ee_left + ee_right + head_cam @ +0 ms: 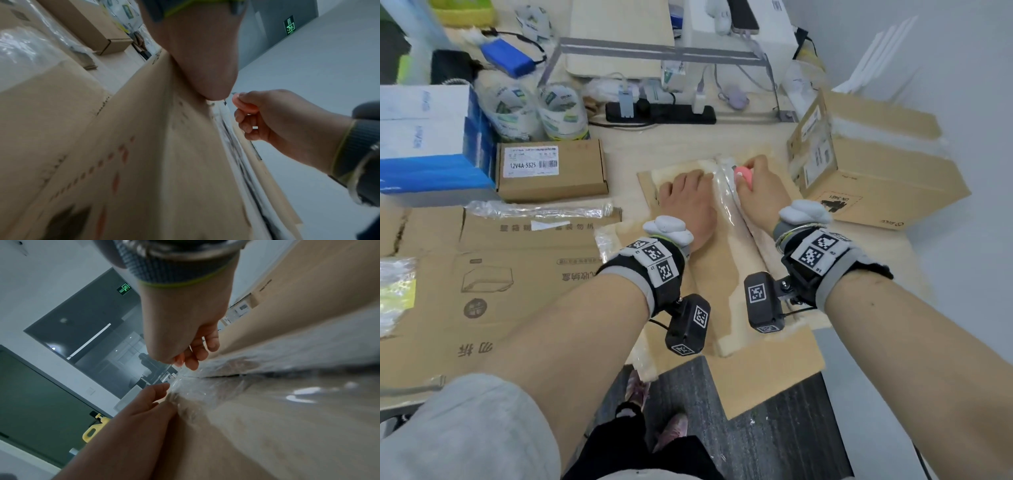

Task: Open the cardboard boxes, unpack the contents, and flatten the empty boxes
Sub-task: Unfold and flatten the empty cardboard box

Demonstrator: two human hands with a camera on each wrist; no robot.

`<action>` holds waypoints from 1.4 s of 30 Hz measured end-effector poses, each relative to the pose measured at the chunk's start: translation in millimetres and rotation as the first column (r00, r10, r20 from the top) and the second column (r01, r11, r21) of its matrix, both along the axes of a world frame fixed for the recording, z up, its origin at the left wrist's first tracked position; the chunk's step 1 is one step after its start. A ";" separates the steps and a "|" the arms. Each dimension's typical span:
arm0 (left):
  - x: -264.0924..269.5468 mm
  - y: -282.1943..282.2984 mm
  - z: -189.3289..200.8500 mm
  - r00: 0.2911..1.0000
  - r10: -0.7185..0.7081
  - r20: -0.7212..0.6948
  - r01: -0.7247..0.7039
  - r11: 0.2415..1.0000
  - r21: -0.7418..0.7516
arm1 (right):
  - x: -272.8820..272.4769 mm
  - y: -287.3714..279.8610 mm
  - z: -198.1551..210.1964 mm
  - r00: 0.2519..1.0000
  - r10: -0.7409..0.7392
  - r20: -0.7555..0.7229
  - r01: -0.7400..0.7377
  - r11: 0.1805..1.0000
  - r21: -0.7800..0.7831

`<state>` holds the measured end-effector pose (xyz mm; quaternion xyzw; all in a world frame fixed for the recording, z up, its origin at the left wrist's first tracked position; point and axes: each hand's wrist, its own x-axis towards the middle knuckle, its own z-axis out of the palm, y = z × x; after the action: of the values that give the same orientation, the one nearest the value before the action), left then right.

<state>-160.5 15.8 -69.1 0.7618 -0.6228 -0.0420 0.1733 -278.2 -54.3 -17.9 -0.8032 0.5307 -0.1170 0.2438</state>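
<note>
I'm on the opening step: the long cardboard box (726,260) lies flat on the table (619,150) in front of me, its middle seam covered by clear tape (729,198). My left hand (688,202) lies on the lid just left of the seam, fingers straight, pressing the box down. My right hand (760,186) is curled round a small pink cutter (743,175) at the far end of the seam, its tip down at the tape. I can't see the blade itself clearly. Judging by this, the seam is not yet slit along its length; the next move calls for drawing the cutter toward me along the tape, shallow so nothing inside is nicked, with my left fingers kept off the line. Flattened cardboard (493,274) lies to my left, another box (873,181) to my right
</note>
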 end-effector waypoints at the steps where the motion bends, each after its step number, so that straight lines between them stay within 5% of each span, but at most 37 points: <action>1: 2.9 -2.1 0.5 1.000 -0.016 0.020 0.016 1.000 0.010 | 4.1 -4.1 -0.2 1.000 0.008 -0.006 -0.008 1.000 -0.001; 16: 7.1 -12.7 -0.3 0.993 -0.100 0.064 0.088 0.982 0.168 | 40.3 -40.3 -12.7 0.948 0.144 -0.284 -0.173 0.982 -0.078; 42: 8.2 -16.9 2.9 0.996 -0.083 0.036 0.073 0.972 0.222 | 39.8 -20.0 -20.2 0.829 0.113 -0.547 -0.165 0.985 -0.048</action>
<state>-152.2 -1.1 -66.2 0.7520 -0.6475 -0.1004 0.0721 -238.4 -74.3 -38.1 -0.8504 0.5120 0.1085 0.0541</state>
